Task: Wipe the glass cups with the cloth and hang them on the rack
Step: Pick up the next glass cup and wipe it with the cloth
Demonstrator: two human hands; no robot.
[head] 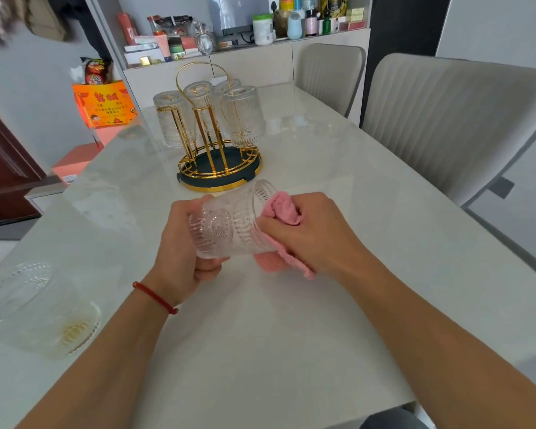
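Note:
My left hand [180, 243] grips a ribbed glass cup [229, 224] by its base, holding it on its side above the white table [260, 335] with the mouth pointing right and away. My right hand [310, 233] holds a pink cloth [283, 209] bunched against the cup's rim and side. Behind them stands a gold wire rack [217, 156] on a dark round base, with several glass cups [243, 116] hanging upside down on its pegs. Another glass cup [41, 308] lies on its side at the table's near left edge.
Two grey padded chairs [446, 119] stand along the table's right side. A sideboard [245, 66] crowded with bottles and boxes runs behind the table. Orange and pink boxes [104, 103] are stacked left of the table's far corner.

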